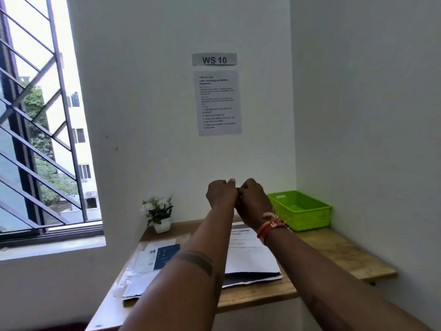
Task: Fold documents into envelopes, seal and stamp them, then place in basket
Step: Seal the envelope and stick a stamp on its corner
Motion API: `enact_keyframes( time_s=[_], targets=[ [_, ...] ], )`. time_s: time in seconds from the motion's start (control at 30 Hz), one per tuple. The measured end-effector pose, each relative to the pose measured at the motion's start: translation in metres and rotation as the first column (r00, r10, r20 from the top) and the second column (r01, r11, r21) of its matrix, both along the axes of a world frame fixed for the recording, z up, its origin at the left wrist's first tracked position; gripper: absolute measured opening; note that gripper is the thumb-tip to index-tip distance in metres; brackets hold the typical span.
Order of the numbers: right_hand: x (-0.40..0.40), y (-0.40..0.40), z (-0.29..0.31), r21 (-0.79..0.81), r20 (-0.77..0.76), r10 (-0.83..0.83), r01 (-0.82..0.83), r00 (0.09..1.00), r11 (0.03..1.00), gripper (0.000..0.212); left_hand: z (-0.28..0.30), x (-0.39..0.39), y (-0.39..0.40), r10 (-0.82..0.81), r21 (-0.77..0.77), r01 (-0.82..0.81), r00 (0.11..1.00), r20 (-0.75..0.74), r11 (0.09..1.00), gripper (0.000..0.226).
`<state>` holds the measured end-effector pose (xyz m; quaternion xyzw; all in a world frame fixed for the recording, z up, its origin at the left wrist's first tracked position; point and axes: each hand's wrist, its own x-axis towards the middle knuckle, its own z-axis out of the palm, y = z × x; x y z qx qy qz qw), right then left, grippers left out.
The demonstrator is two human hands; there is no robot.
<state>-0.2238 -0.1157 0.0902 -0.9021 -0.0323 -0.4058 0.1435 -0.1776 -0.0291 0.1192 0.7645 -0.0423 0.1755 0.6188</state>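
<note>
Green basket (300, 209) sits empty at right of frame, papers (248, 254) flat at lower centre, while I hold left hand (220, 195) and right hand (254, 199) clenched, knuckles touching, gripping nothing visible, probably a start pose.

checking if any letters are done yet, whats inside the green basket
The green basket looks empty: its bare floor and far wall show. The near wall hides the front strip of the floor, so something flat lying there cannot be ruled out.
</note>
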Motion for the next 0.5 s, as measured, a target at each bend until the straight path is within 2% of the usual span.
enact_keyframes(
  time_s=[0.03,0.13,0.17,0.23,0.3,0.37,0.43,0.5],
  targets=[
    [0.000,-0.001,-0.008,-0.043,0.006,0.017,-0.017,1.000,0.999,0.020,-0.003,0.002,0.005,-0.014,-0.012,0.013,0.998,-0.057,1.000,0.030],
    [0.001,-0.016,-0.040,-0.142,-0.094,0.050,-0.063,0.994,0.988,0.061,-0.021,0.016,0.020,-0.066,-0.145,0.039,0.981,-0.184,0.989,0.022],
    [0.004,-0.022,-0.054,-0.178,-0.126,0.038,-0.060,0.991,0.982,0.069,-0.030,0.022,0.025,-0.113,-0.213,0.066,0.969,-0.218,0.975,0.019],
    [0.007,-0.033,-0.079,-0.237,-0.173,-0.018,-0.024,0.985,0.971,0.069,-0.052,0.029,0.033,-0.207,-0.364,0.094,0.936,-0.286,0.927,0.015],
    [0.008,-0.043,-0.101,-0.265,-0.252,-0.056,-0.014,0.966,0.964,0.071,-0.079,0.030,0.037,-0.279,-0.399,0.120,0.888,-0.367,0.909,0.015],
    [0.007,-0.050,-0.120,-0.280,-0.361,-0.061,-0.046,0.930,0.959,0.076,-0.107,0.030,0.041,-0.340,-0.401,0.150,0.822,-0.457,0.904,0.014],
    [0.006,-0.053,-0.132,-0.285,-0.455,-0.051,-0.091,0.889,0.954,0.075,-0.132,0.035,0.046,-0.338,-0.327,0.182,0.783,-0.523,0.927,0.012],
    [0.006,-0.054,-0.142,-0.236,-0.556,-0.001,-0.156,0.831,0.959,0.071,-0.160,0.058,0.051,-0.168,-0.076,0.151,0.825,-0.540,0.986,0.019]
  ],
)
